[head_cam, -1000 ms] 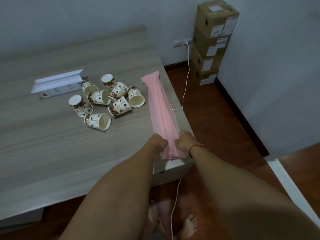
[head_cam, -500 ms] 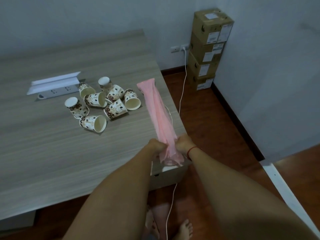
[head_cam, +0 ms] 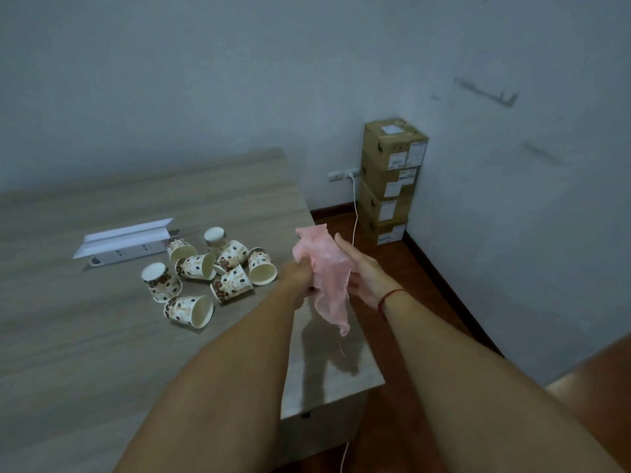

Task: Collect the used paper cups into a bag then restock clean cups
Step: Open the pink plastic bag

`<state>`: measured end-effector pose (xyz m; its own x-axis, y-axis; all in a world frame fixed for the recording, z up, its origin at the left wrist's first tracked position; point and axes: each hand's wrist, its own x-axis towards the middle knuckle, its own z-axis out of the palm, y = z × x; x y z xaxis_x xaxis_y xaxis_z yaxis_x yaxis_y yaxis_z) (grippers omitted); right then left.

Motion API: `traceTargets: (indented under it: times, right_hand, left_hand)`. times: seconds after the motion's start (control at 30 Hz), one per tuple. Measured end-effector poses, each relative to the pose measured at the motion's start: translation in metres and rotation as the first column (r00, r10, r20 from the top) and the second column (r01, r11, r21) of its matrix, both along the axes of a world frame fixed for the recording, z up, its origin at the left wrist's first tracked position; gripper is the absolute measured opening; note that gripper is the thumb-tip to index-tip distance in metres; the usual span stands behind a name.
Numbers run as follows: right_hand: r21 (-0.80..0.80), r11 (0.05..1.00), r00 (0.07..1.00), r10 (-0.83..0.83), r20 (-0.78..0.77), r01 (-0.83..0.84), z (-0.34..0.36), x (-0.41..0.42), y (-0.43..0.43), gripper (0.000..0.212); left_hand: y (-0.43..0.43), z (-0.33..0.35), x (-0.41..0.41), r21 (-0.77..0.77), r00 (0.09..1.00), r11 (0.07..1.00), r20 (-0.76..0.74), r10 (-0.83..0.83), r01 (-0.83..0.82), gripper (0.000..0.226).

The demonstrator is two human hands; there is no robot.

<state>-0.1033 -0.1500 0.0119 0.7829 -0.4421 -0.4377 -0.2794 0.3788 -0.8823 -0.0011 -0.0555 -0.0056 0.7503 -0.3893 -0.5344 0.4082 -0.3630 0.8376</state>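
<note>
Pink plastic bag (head_cam: 326, 268) hangs crumpled above the right part of the tabletop (head_cam: 102, 353), between both hands. Left hand (head_cam: 300, 279) grips it with curled fingers. Right hand (head_cam: 367, 274) touches its side; I cannot tell if those fingers pinch it. Paper cups (head_cam: 232, 285) lie scattered on the tabletop, just left of the hands.

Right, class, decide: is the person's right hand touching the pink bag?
Touching. The head view shows the pink bag lying directly against the palm and straight fingers of the right hand, with no gap between them. The left hand grips it too.
</note>
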Motion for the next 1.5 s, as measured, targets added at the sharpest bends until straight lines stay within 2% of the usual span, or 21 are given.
traceTargets:
  times: [0.1, 0.17, 0.27, 0.37, 0.47, 0.53, 0.6, 0.67, 0.73, 0.77, 0.8, 0.87, 0.9, 0.93, 1.03, 1.13, 1.17, 1.23, 1.3, 1.4, 1.5]
  right_hand:
    - [-0.107, 0.994, 0.999, 0.018, -0.043, -0.022, 0.006, 0.005, 0.002, 0.039]
    - [-0.185, 0.983, 0.997, -0.009, -0.079, -0.006, 0.007, 0.009, 0.002, 0.032]
    - [-0.158, 0.968, 0.973, -0.211, -0.091, 0.195, 0.01, 0.021, 0.0, 0.025]
    - [-0.034, 0.893, 0.88, -0.449, -0.155, 0.449, 0.02, 0.039, -0.004, 0.02]
    - [-0.091, 0.821, 0.796, -0.57, -0.204, 0.564, 0.024, 0.054, -0.012, 0.026]
    - [-0.231, 0.813, 0.806, -0.573, -0.151, 0.535, 0.025, 0.061, -0.011, 0.027]
    - [-0.356, 0.833, 0.883, -0.468, -0.043, 0.424, 0.022, 0.066, -0.012, 0.059]
    - [-0.571, 0.799, 0.959, -0.275, -0.067, 0.189, 0.022, 0.07, -0.014, 0.088]
    - [-0.704, 0.709, 0.974, -0.139, -0.176, -0.026, 0.021, 0.074, -0.021, 0.104]
    - [-0.738, 0.667, 0.965, -0.119, -0.234, -0.097, 0.021, 0.076, -0.024, 0.102]
    - [-0.777, 0.613, 0.952, -0.131, -0.278, -0.143, 0.021, 0.079, -0.028, 0.088]
    - [-0.84, 0.512, 0.908, -0.241, -0.342, -0.18, 0.013, 0.084, -0.038, 0.045]
    - [-0.853, 0.5, 0.881, -0.324, -0.346, -0.151, 0.009, 0.087, -0.043, 0.034]
    - [-0.853, 0.514, 0.856, -0.397, -0.332, -0.093, 0.003, 0.088, -0.047, 0.032]
    - [-0.739, 0.654, 0.803, -0.523, -0.286, 0.163, -0.014, 0.093, -0.055, 0.034]
    - [-0.562, 0.763, 0.761, -0.56, -0.328, 0.319, -0.025, 0.098, -0.061, 0.028]
    - [-0.51, 0.776, 0.732, -0.583, -0.354, 0.372, -0.028, 0.099, -0.066, 0.029]
    - [-0.433, 0.768, 0.668, -0.632, -0.394, 0.472, -0.03, 0.1, -0.074, 0.033]
    - [-0.464, 0.747, 0.636, -0.657, -0.404, 0.476, -0.03, 0.097, -0.084, 0.034]
    - [-0.573, 0.71, 0.629, -0.675, -0.386, 0.409, -0.024, 0.095, -0.089, 0.033]
    - [-0.576, 0.734, 0.716, -0.613, -0.333, 0.361, -0.021, 0.105, -0.086, 0.039]
  left_hand:
    - [-0.005, 0.009, 0.008, -0.063, 0.998, 0.998, -0.056, -0.008, 0.005, 0.034]
    - [-0.007, 0.01, 0.016, -0.128, 0.994, 0.991, -0.094, -0.053, 0.041, 0.041]
    - [-0.006, 0.019, 0.026, -0.297, 0.967, 0.945, -0.17, -0.191, 0.134, 0.058]
    - [-0.004, 0.029, 0.04, -0.355, 0.923, 0.907, -0.22, -0.316, 0.226, 0.056]
    - [-0.001, 0.03, 0.062, -0.215, 0.907, 0.921, -0.205, -0.368, 0.326, 0.063]
    - [-0.002, 0.023, 0.078, -0.057, 0.942, 0.949, -0.121, -0.314, 0.309, 0.061]
    - [-0.009, 0.014, 0.094, 0.017, 0.985, 0.985, -0.014, -0.173, 0.173, 0.049]
    - [-0.018, 0.011, 0.103, 0.039, 0.99, 0.99, 0.047, -0.134, 0.132, 0.043]
    - [-0.028, 0.012, 0.106, 0.078, 0.975, 0.979, 0.099, -0.198, 0.191, 0.037]
    - [-0.032, 0.013, 0.107, 0.086, 0.965, 0.971, 0.118, -0.233, 0.224, 0.035]
    - [-0.038, 0.012, 0.109, 0.082, 0.959, 0.966, 0.124, -0.253, 0.245, 0.034]
    - [-0.044, 0.012, 0.113, 0.043, 0.96, 0.964, 0.089, -0.267, 0.264, 0.036]
    - [-0.046, 0.011, 0.116, 0.005, 0.959, 0.96, 0.049, -0.279, 0.28, 0.039]
    - [-0.048, 0.009, 0.119, -0.039, 0.954, 0.953, -0.009, -0.301, 0.301, 0.042]
    - [-0.045, 0.001, 0.128, -0.119, 0.917, 0.93, -0.162, -0.364, 0.348, 0.042]
    - [-0.042, -0.014, 0.138, -0.149, 0.889, 0.907, -0.189, -0.418, 0.394, 0.045]
    - [-0.042, -0.02, 0.142, -0.078, 0.89, 0.9, -0.137, -0.435, 0.428, 0.044]
    - [-0.039, -0.032, 0.154, 0.251, 0.878, 0.869, 0.114, -0.465, 0.427, 0.038]
    - [-0.031, -0.043, 0.17, 0.453, 0.857, 0.869, 0.349, -0.378, 0.199, 0.045]
    - [-0.028, -0.046, 0.184, 0.434, 0.815, 0.899, 0.499, -0.296, 0.061, 0.058]
    - [-0.043, -0.03, 0.179, 0.37, 0.636, 0.928, 0.705, -0.315, 0.049, 0.059]
